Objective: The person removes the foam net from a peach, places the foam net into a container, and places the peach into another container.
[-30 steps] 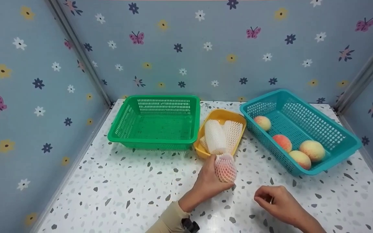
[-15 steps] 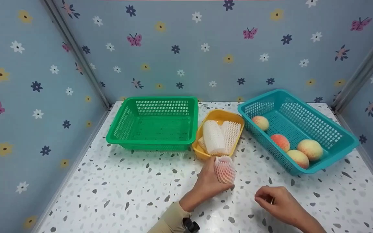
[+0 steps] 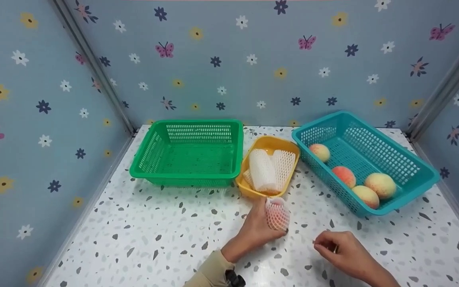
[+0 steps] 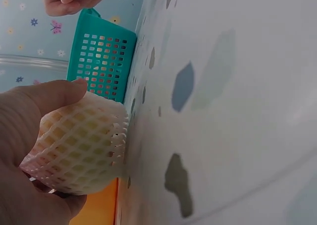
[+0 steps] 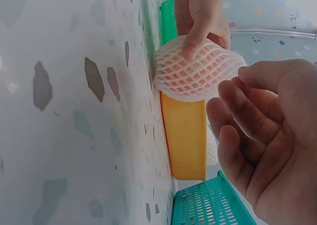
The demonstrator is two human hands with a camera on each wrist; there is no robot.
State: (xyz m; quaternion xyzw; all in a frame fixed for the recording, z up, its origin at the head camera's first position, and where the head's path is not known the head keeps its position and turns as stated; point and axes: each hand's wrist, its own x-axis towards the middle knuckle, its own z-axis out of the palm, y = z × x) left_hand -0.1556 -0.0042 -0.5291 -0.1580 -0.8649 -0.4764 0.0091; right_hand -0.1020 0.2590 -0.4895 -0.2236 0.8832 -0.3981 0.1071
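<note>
My left hand (image 3: 255, 229) grips a peach (image 3: 278, 215) wrapped in a white foam net, just in front of the yellow basket. The left wrist view shows the thumb on top of the netted peach (image 4: 81, 143), with other fingers beneath it. In the right wrist view the net's gathered end points toward my right hand (image 5: 270, 131), whose fingers curl loosely around nothing. Seen from the head, that right hand (image 3: 347, 253) hovers apart, to the right of the peach. White foam nets (image 3: 262, 169) lie in the yellow basket (image 3: 246, 187).
A green basket (image 3: 189, 175) with nothing in it stands at the back left. Several bare peaches (image 3: 380, 185) lie in a teal basket (image 3: 416, 187) at the right. Patterned walls (image 3: 213, 36) enclose the speckled table (image 3: 142, 239) at the back and sides.
The head view has shifted slightly. My left hand and the netted peach sit a little lower, nearer to me; the grip is the same, and the right hand is almost still.
</note>
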